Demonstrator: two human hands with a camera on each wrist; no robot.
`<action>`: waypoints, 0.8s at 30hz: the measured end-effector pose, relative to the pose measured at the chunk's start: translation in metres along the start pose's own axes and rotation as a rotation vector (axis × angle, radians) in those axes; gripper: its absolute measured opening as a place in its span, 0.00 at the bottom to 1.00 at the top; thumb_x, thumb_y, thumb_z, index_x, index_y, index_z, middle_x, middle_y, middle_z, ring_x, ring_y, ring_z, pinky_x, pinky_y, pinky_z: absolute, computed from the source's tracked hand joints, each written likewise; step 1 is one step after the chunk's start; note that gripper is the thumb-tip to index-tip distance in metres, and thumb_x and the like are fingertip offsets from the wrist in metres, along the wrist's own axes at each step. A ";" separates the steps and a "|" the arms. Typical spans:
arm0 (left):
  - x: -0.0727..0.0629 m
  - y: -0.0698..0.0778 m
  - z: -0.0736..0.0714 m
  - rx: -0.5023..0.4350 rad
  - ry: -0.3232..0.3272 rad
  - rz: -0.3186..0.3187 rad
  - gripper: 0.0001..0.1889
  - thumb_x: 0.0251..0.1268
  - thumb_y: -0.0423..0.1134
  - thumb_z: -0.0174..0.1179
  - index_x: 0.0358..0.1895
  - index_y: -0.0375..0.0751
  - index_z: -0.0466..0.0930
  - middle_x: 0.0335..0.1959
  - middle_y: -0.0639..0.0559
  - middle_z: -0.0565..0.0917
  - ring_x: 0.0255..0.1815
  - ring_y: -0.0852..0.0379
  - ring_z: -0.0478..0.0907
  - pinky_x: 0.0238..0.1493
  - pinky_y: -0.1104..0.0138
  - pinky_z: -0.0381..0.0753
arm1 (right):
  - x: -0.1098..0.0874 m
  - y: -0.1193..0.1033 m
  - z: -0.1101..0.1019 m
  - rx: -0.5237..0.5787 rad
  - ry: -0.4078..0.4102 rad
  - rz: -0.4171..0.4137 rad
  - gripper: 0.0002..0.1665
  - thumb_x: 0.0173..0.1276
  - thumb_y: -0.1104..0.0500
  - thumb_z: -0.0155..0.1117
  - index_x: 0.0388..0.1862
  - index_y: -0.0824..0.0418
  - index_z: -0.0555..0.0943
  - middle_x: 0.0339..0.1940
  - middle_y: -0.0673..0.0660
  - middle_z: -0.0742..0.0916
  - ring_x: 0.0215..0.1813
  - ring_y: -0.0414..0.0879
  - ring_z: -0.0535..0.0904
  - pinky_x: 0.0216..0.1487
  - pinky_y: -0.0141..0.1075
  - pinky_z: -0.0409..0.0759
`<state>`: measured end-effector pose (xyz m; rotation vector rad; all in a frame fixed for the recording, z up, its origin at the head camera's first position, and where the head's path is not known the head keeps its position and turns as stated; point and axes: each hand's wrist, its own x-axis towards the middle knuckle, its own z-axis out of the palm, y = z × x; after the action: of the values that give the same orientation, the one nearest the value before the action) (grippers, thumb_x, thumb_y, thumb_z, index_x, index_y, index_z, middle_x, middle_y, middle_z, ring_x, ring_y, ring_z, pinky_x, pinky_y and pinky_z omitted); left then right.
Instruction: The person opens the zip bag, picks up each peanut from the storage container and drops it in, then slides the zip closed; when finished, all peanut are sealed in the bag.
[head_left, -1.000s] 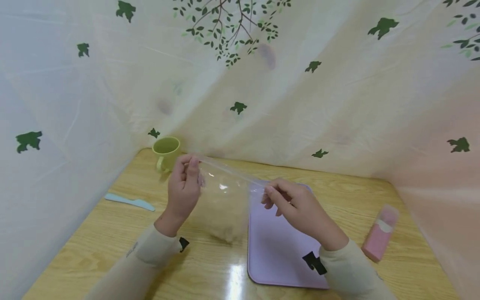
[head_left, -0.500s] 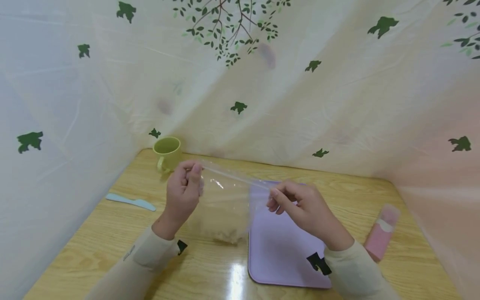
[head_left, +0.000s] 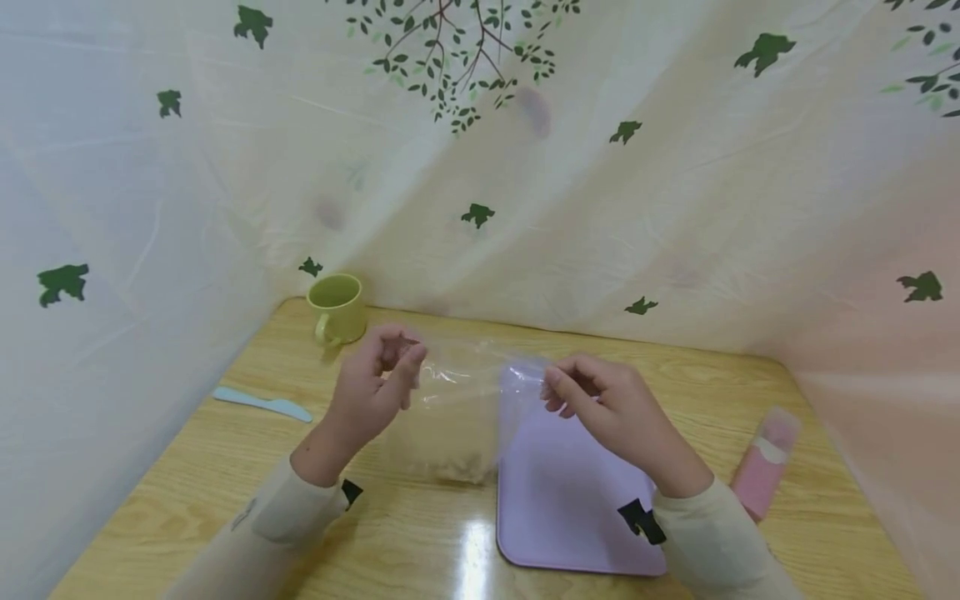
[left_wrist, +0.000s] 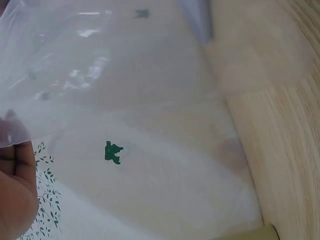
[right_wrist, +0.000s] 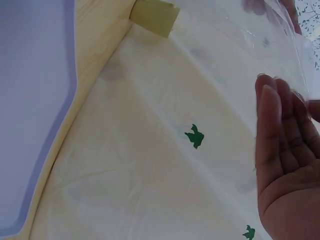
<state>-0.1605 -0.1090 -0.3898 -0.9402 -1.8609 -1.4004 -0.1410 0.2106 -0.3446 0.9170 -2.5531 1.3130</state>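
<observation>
A clear plastic zip bag [head_left: 453,408] is stretched between both hands, above the table and partly in front of a purple tray [head_left: 573,517]. Small pale bits show along its bottom edge. My left hand [head_left: 367,387] pinches the bag's upper left corner between thumb and fingers. At the upper right corner my right hand [head_left: 615,417] pinches it the same way, over the tray's far part. The left wrist view has the see-through film [left_wrist: 135,65] across its upper part. In the right wrist view, the fingers [right_wrist: 270,120] of the right hand are at the film's edge.
A green mug [head_left: 337,308] stands at the far left of the wooden table [head_left: 405,550]. Nearer lies a light blue plastic knife [head_left: 262,403]. A pink container with a clear top [head_left: 765,467] lies at the right. A leaf-patterned curtain [head_left: 570,225] hangs along the back.
The left hand has moved slightly down and right with its corner, its thumb turning toward the right hand. The right hand has shifted a little right. The bag's top edge has slackened.
</observation>
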 end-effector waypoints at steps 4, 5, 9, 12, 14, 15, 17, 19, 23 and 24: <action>-0.002 0.008 -0.005 0.032 -0.104 -0.096 0.11 0.78 0.39 0.65 0.45 0.36 0.75 0.27 0.51 0.84 0.22 0.65 0.80 0.31 0.72 0.83 | 0.003 -0.002 0.001 -0.073 -0.037 -0.036 0.04 0.78 0.56 0.69 0.48 0.53 0.87 0.40 0.47 0.91 0.39 0.33 0.86 0.42 0.34 0.88; -0.002 0.010 -0.007 0.032 -0.135 -0.127 0.09 0.76 0.37 0.67 0.45 0.38 0.75 0.29 0.51 0.86 0.26 0.65 0.82 0.36 0.70 0.85 | 0.004 -0.004 0.001 -0.096 -0.046 -0.046 0.05 0.77 0.55 0.70 0.49 0.51 0.87 0.40 0.44 0.91 0.40 0.33 0.85 0.43 0.34 0.88; 0.001 0.020 -0.013 0.071 -0.264 -0.200 0.10 0.69 0.31 0.71 0.47 0.46 0.81 0.40 0.55 0.90 0.39 0.65 0.86 0.47 0.66 0.88 | 0.009 -0.013 0.003 -0.140 -0.098 -0.067 0.08 0.75 0.51 0.73 0.50 0.46 0.89 0.43 0.38 0.91 0.44 0.32 0.85 0.48 0.34 0.87; 0.005 0.026 -0.016 0.093 -0.341 -0.178 0.13 0.66 0.31 0.73 0.50 0.50 0.86 0.43 0.58 0.90 0.43 0.66 0.86 0.49 0.65 0.87 | 0.013 -0.023 0.005 -0.149 -0.145 -0.057 0.07 0.75 0.49 0.73 0.49 0.41 0.89 0.43 0.36 0.90 0.46 0.31 0.85 0.49 0.35 0.87; 0.008 0.030 -0.017 0.085 -0.378 -0.162 0.14 0.66 0.31 0.73 0.50 0.53 0.87 0.43 0.60 0.90 0.43 0.66 0.86 0.49 0.65 0.87 | 0.015 -0.030 0.006 -0.156 -0.170 -0.058 0.06 0.75 0.47 0.72 0.48 0.39 0.90 0.42 0.35 0.90 0.46 0.31 0.85 0.48 0.35 0.86; 0.009 0.032 -0.018 0.078 -0.392 -0.155 0.14 0.67 0.32 0.73 0.50 0.54 0.88 0.44 0.61 0.91 0.44 0.65 0.86 0.49 0.65 0.87 | 0.017 -0.033 0.006 -0.155 -0.180 -0.061 0.05 0.75 0.47 0.72 0.48 0.39 0.90 0.42 0.35 0.90 0.46 0.31 0.84 0.48 0.34 0.85; 0.012 0.036 -0.018 0.069 -0.413 -0.155 0.13 0.68 0.33 0.73 0.50 0.56 0.89 0.44 0.63 0.90 0.46 0.65 0.86 0.50 0.65 0.86 | 0.019 -0.038 0.008 -0.141 -0.197 -0.083 0.03 0.76 0.48 0.72 0.46 0.39 0.89 0.40 0.36 0.90 0.45 0.31 0.84 0.47 0.34 0.85; 0.015 0.041 -0.017 0.072 -0.422 -0.169 0.11 0.69 0.35 0.72 0.48 0.58 0.90 0.45 0.64 0.90 0.48 0.65 0.86 0.51 0.65 0.86 | 0.022 -0.043 0.009 -0.130 -0.209 -0.109 0.02 0.77 0.50 0.71 0.43 0.40 0.89 0.38 0.37 0.90 0.43 0.31 0.84 0.48 0.33 0.85; 0.020 0.051 -0.016 0.081 -0.424 -0.197 0.09 0.70 0.38 0.72 0.47 0.59 0.92 0.44 0.66 0.91 0.48 0.66 0.87 0.50 0.67 0.86 | 0.024 -0.049 0.010 -0.113 -0.224 -0.135 0.03 0.78 0.52 0.69 0.43 0.41 0.89 0.38 0.37 0.89 0.42 0.31 0.84 0.48 0.33 0.85; 0.021 0.053 -0.015 0.078 -0.425 -0.200 0.08 0.71 0.39 0.72 0.47 0.59 0.92 0.44 0.66 0.91 0.47 0.65 0.87 0.49 0.67 0.86 | 0.024 -0.051 0.010 -0.118 -0.225 -0.139 0.03 0.78 0.52 0.69 0.44 0.42 0.89 0.38 0.37 0.89 0.42 0.31 0.83 0.48 0.33 0.85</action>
<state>-0.1270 -0.1100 -0.3411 -1.1016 -2.3625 -1.3008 -0.1303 0.1692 -0.3068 1.2563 -2.6376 1.0643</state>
